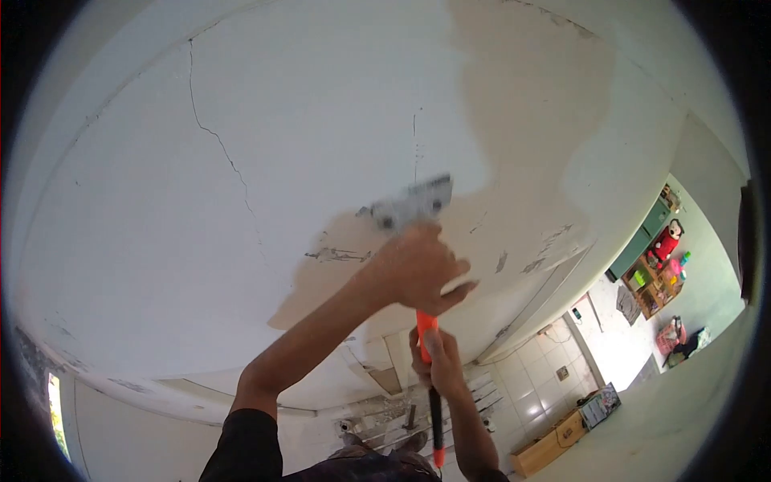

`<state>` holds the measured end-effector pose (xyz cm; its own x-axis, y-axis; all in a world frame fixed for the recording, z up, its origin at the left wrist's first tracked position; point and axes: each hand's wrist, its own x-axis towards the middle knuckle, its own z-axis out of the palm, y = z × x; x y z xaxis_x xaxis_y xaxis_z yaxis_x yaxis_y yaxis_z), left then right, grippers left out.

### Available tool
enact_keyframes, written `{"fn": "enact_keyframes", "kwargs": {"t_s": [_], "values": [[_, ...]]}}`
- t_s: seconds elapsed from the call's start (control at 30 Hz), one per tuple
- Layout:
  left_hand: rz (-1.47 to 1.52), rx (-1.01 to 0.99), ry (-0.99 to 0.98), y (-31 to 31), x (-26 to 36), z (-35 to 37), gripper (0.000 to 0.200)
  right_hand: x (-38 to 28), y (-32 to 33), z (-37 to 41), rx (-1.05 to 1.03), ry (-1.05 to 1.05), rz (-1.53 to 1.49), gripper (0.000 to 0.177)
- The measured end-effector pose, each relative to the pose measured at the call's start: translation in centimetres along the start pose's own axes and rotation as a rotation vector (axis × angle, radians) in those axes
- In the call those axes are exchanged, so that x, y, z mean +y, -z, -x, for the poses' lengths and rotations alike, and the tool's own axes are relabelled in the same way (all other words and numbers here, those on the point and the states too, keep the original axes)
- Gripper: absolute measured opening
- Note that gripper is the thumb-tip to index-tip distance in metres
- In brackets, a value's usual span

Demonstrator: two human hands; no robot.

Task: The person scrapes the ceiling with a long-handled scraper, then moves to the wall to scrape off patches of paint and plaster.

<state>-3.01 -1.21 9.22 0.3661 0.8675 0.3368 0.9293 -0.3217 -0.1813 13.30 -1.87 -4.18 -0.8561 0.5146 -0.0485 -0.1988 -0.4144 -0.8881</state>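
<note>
A long-handled scraper with an orange and black handle reaches up to a white plastered surface. Its wide metal blade, blurred by motion, lies close against the plaster. Just below the blade, my left hand is closed around the upper shaft, part of its fingers hidden. Lower down, my right hand wraps round the orange grip, and the black end of the handle hangs beneath it. Dark scuffs and flaked marks show on the plaster beside the blade.
A long crack runs down the surface at left. Darker tan areas spread at right. Below are a tiled floor and a wooden box. Through the opening at right stand a shelf with toys and a pink basket.
</note>
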Motion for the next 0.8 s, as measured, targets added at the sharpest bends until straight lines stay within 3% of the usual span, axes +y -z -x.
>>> {"fn": "enact_keyframes", "kwargs": {"t_s": [0.1,0.2,0.23,0.33,0.37,0.47,0.53,0.7,0.8], "values": [[-0.010,-0.118,0.077,4.0,0.0,-1.7,0.042,-4.1,0.1,-0.5,-0.058,-0.010,0.111,0.047],[0.010,-0.004,0.020,-0.8,0.7,-0.9,0.041,-1.2,2.0,0.5,-0.014,-0.059,0.069,0.047],[0.027,-0.105,0.005,-1.9,1.1,-0.5,0.040,0.3,2.3,0.9,0.067,-0.073,0.097,0.045],[0.066,-0.089,-0.007,-2.8,1.1,0.7,0.040,1.4,2.2,0.8,0.025,-0.037,0.118,0.045],[0.044,0.010,-0.026,-2.7,0.2,0.6,0.039,1.1,2.0,0.2,0.008,-0.001,0.152,0.044],[-0.055,-0.028,-0.003,3.2,-0.7,-1.9,0.037,-3.0,-0.3,-1.2,-0.052,0.050,0.056,0.043],[-0.053,-0.094,0.043,3.8,-0.1,-2.4,0.035,-3.5,0.0,-1.1,-0.056,0.057,0.054,0.041],[0.059,0.121,-0.035,-3.2,1.0,1.0,0.036,0.4,1.9,1.4,-0.010,-0.037,0.143,0.044],[-0.135,0.096,-0.078,0.6,-0.3,-0.2,0.035,-0.9,0.5,0.3,0.020,0.035,0.168,0.046]]}}
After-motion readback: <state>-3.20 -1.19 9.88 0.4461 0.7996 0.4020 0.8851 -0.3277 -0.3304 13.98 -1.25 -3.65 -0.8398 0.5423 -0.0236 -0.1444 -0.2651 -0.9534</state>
